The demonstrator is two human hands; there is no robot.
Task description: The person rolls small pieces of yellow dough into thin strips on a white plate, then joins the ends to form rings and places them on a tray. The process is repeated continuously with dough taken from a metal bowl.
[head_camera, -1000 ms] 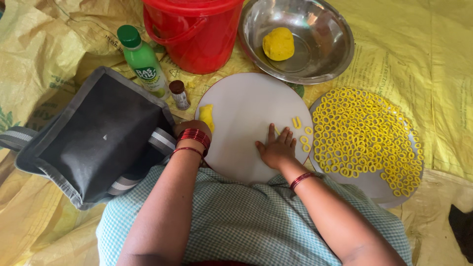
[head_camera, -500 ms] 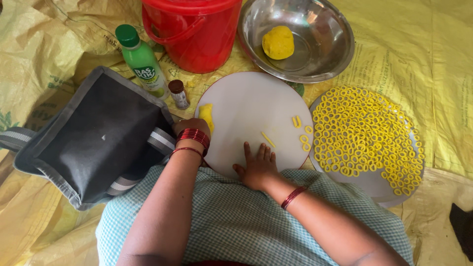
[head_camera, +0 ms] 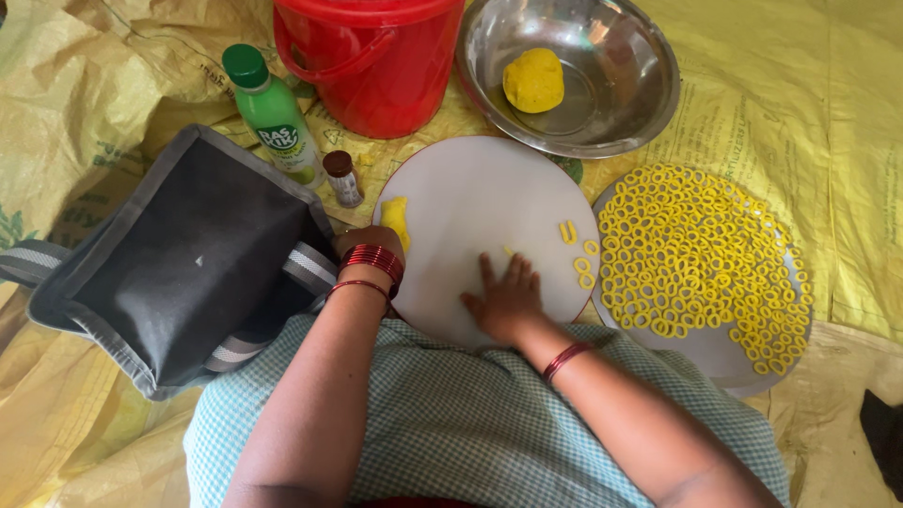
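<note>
On a yellow sheet (head_camera: 800, 113), the right hand (head_camera: 508, 299) lies flat and open on the round white board (head_camera: 470, 193); the left hand (head_camera: 372, 243) grips a dough lump (head_camera: 395, 218).

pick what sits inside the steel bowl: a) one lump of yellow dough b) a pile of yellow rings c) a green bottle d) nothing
a, the steel bowl holds a single rounded lump of yellow dough; the yellow rings lie on the flat plate to its right, and the green bottle stands left of the red bucket.
</note>
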